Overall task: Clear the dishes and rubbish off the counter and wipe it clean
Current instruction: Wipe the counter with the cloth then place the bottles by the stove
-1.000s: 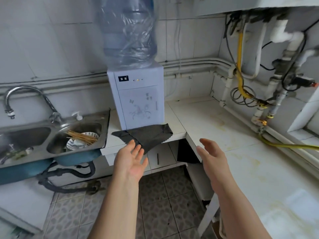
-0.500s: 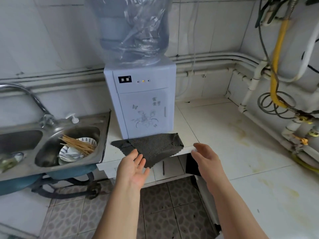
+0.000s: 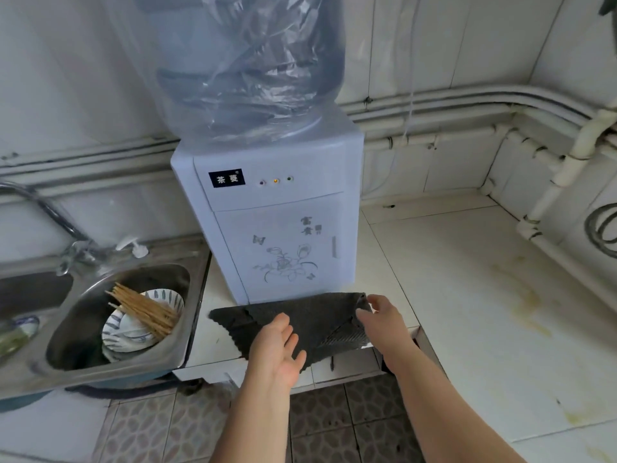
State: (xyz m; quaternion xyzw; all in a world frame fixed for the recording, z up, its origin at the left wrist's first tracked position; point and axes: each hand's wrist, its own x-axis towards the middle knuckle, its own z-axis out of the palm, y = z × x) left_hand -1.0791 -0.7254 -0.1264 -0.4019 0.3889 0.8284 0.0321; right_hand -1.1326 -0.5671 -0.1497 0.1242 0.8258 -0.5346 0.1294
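Cloth [image 3: 317,315] on table [image 3: 450,279] edge; right hand [image 3: 380,319] fingers curled at far-right corner, grip unclear; left hand [image 3: 278,349] fingers spread open over near edge.

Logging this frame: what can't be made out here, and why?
Head view only:
1. Whether the right hand pinches the corner of the grey cloth: the hand itself covers the contact.
2. How many bowls lie in the sink: chopsticks cover them.
3. What the left basin holds: blurred, cut by the left edge.
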